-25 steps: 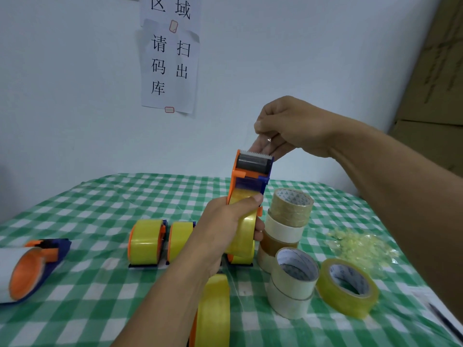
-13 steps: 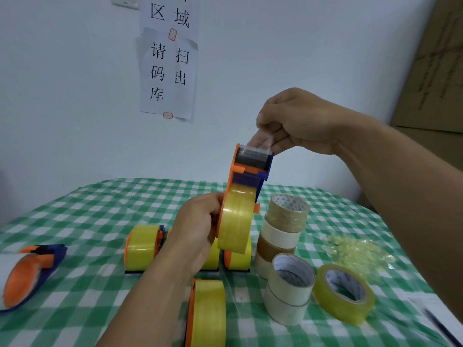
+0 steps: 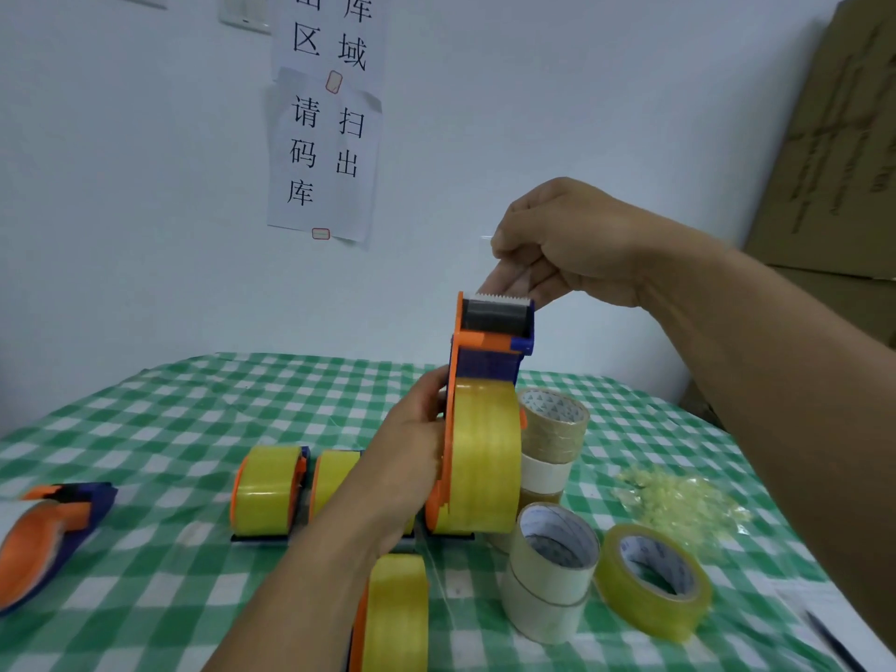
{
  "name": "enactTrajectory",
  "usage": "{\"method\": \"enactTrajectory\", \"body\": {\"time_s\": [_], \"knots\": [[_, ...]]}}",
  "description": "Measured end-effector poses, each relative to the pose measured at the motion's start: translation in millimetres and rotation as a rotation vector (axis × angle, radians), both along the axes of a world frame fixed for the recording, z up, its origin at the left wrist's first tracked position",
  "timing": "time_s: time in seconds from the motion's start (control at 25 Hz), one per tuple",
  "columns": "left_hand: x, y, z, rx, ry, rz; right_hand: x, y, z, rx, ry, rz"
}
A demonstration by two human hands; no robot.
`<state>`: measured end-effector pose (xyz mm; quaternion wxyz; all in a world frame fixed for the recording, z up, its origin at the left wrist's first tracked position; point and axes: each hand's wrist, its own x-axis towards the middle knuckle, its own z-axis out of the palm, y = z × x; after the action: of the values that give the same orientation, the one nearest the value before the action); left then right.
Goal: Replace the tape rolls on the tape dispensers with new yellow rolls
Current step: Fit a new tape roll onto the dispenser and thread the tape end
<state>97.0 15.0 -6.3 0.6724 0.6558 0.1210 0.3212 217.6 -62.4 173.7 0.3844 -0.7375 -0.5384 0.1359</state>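
Note:
An orange and blue tape dispenser [image 3: 489, 351] loaded with a yellow roll [image 3: 482, 458] stands upright above the table. My left hand [image 3: 412, 458] grips it at the orange side plate. Above the serrated blade, my right hand [image 3: 557, 244] pinches the clear loose tape end [image 3: 509, 283]. Two more dispensers with yellow rolls [image 3: 269, 492] stand behind my left arm, and another [image 3: 395, 618] lies at the near edge. A loose yellow roll [image 3: 652, 579] rests flat at the right.
A stack of brown and white tape rolls [image 3: 552, 443] and two white rolls [image 3: 550, 574] sit right of the held dispenser. A dispenser with a white roll [image 3: 43, 535] lies far left. Crumpled tape scraps [image 3: 679, 502] lie right. The green checked tablecloth [image 3: 145, 429] meets a white wall.
My left hand shifted from wrapping the roll's front to gripping the dispenser's side plate. The dispenser rose slightly, and my right hand stayed pinching the tape end above the blade.

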Motion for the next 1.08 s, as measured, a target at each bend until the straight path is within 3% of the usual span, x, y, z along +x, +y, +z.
{"method": "enactTrajectory", "body": {"time_s": [0.52,0.76,1.08], "knots": [[9,9,-17,0.171,-0.014,0.055,4,-8,-18,0.011,0.051,-0.038],[7,13,-15,0.207,-0.071,0.048,6,-5,-31,0.067,0.275,-0.122],[8,17,-17,0.209,-0.195,0.039,2,6,-47,0.027,0.631,-0.058]]}}
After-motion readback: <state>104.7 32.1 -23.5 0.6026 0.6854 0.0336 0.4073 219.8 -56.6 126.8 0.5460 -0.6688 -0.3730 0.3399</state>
